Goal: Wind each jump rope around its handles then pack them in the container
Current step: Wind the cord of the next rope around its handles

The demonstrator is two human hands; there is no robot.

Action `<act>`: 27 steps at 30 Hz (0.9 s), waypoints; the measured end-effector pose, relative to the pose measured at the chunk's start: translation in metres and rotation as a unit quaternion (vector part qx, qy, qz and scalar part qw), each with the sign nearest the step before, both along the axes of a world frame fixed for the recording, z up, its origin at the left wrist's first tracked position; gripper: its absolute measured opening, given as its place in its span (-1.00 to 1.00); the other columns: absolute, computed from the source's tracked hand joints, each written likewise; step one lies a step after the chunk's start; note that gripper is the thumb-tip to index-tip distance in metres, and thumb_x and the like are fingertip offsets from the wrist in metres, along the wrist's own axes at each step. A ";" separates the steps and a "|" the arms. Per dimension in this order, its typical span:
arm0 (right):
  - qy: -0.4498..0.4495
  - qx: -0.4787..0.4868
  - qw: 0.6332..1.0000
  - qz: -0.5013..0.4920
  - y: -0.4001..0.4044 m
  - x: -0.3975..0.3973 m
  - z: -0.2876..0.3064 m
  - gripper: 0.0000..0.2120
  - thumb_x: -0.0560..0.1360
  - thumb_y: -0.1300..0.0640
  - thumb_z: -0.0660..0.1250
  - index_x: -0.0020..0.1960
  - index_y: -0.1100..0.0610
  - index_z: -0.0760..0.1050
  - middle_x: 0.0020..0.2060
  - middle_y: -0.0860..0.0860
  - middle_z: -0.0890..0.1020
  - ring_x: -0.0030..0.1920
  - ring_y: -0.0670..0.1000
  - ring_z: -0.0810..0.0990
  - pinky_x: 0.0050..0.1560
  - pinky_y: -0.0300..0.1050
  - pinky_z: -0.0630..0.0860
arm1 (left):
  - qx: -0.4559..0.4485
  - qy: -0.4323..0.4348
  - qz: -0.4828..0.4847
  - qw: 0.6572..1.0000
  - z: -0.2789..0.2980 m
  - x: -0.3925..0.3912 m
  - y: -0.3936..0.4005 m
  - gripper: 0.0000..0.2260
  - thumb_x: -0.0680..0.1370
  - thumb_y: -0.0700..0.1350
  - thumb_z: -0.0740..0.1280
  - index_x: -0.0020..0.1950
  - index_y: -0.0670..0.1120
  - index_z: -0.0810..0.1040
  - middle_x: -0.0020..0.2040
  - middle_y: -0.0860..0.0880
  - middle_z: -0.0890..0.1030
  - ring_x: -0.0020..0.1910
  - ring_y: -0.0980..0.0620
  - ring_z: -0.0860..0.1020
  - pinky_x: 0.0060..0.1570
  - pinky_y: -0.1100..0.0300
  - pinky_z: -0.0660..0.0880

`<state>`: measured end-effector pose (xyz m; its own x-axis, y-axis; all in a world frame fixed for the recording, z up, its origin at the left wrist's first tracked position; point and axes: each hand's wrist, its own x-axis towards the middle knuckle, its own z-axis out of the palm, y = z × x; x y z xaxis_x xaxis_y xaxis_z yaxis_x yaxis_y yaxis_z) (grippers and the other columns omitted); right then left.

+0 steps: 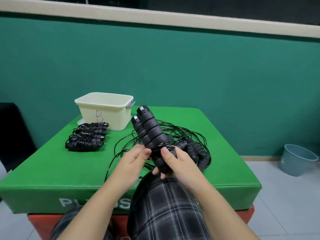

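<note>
On the green table (52,170), a cream container (105,110) stands behind three wound ropes (86,137); nearer, loose rope (181,135) lies tangled. Above it, the right hand (180,163) clasps paired handles (150,134), while the left hand (133,155) pinches cord.

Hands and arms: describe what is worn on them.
Nothing is worn on either. The left hand and right hand are bare, with no gloves, rings or watch to be seen. Both forearms are bare too; no sleeve shows anywhere in the head view.
</note>
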<state>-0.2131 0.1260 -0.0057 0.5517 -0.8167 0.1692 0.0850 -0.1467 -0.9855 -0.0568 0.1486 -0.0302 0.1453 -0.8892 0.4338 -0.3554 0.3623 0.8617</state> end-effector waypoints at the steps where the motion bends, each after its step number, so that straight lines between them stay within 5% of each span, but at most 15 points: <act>1: -0.004 0.005 1.000 -0.003 -0.003 0.005 -0.003 -0.63 0.48 -0.20 0.32 0.04 0.11 0.50 -0.15 0.00 0.68 -0.29 -0.01 0.62 -0.31 -0.17 0.51 | -0.014 -0.004 0.021 1.000 -0.002 0.003 0.001 -0.47 0.32 0.53 0.12 -0.31 0.10 0.51 -0.34 0.25 0.48 -0.37 0.29 0.42 -0.33 0.42 0.29; 4: 0.031 -0.041 0.995 -0.082 -0.012 0.022 -0.012 -0.50 0.33 -0.34 0.27 0.04 0.03 0.52 -0.08 -0.03 0.67 -0.07 -0.01 0.63 0.01 -0.05 0.53 | -0.007 0.017 0.088 0.996 0.002 0.007 0.008 -0.60 0.46 0.32 0.24 -0.42 0.08 0.50 -0.46 0.17 0.41 -0.44 0.23 0.35 -0.40 0.35 0.23; 7: 0.019 -0.146 0.972 -0.184 -0.014 0.043 -0.016 -0.70 0.40 -0.22 0.27 0.08 -0.16 0.42 0.04 -0.08 0.51 0.09 -0.10 0.49 0.13 -0.27 0.37 | 0.018 0.044 0.164 0.985 0.002 0.014 0.009 -0.62 0.49 0.01 0.35 -0.49 -0.11 0.44 -0.56 0.11 0.25 -0.53 0.16 0.20 -0.51 0.32 0.11; 10: -0.005 -0.260 0.935 -0.240 -0.011 0.056 -0.017 -0.86 0.48 -0.09 0.21 0.04 -0.22 0.42 0.03 -0.04 0.46 0.09 -0.23 0.43 0.09 -0.45 0.29 | 0.035 0.046 0.195 0.979 0.002 0.018 0.010 -0.59 0.46 -0.03 0.41 -0.40 -0.30 0.41 -0.50 0.05 0.19 -0.49 0.13 0.13 -0.50 0.24 0.05; 13: 0.004 -0.276 0.932 -0.236 -0.011 0.058 -0.017 -0.85 0.54 -0.01 0.22 0.07 -0.13 0.50 0.04 -0.02 0.47 0.12 -0.31 0.42 0.11 -0.52 0.26 | 0.035 0.037 0.210 0.976 0.004 0.018 0.016 -0.51 0.42 0.07 0.40 -0.42 -0.31 0.34 -0.49 0.00 0.17 -0.48 0.12 0.12 -0.49 0.22 0.04; 16: 0.046 -0.287 0.936 -0.198 -0.013 0.057 -0.019 -0.70 0.56 0.03 0.17 0.24 0.06 0.50 0.13 0.00 0.44 0.18 -0.37 0.34 0.17 -0.55 0.19 | 0.024 0.020 0.231 0.973 0.003 0.018 0.020 -0.48 0.36 0.17 0.34 -0.39 -0.32 0.41 -0.46 -0.09 0.28 -0.46 0.12 0.23 -0.43 0.20 0.17; 21: 0.131 -0.278 0.941 -0.145 -0.015 0.054 -0.024 -0.33 0.38 -0.14 0.09 0.44 0.10 0.22 0.24 -0.07 0.30 0.26 -0.34 0.22 0.23 -0.59 0.02 | -0.009 -0.022 0.249 0.968 0.003 0.011 0.022 -0.69 0.39 0.15 0.30 -0.41 -0.04 0.57 -0.45 0.04 0.41 -0.39 0.07 0.39 -0.36 0.23 0.29; 27: 0.194 -0.300 0.914 -0.192 -0.020 0.051 -0.038 -0.24 0.40 -0.06 0.45 0.47 0.14 0.21 0.14 -0.08 0.23 0.25 -0.07 0.30 0.20 -0.41 0.13 | -0.024 -0.128 0.255 0.958 -0.005 0.008 0.023 -0.81 0.53 -0.05 0.33 -0.22 -0.08 0.65 -0.35 0.06 0.49 -0.23 0.11 0.47 -0.27 0.23 0.36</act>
